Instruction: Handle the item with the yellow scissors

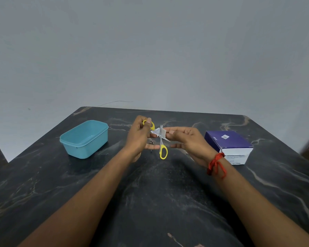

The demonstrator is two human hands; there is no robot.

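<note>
So the scissors (161, 142) are a small pair with bright yellow loop handles and grey metal blades, held up above the middle of the tabletop. They're spread wide open: one loop is up top toward the far edge, the other hangs low toward the near edge. Between the blades sits a little white paper packet (157, 131), crinkled and a bit shiny, held roughly flat. It's too small to read any print.

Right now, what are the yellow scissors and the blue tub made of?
The scissors seem to have glossy yellow plastic handle loops and dull grey metal blades; the left hand holds one loop. The blue tub looks like smooth matte plastic, judging by its even colour and moulded rim. It stands open on the dark marble-look table.
</note>
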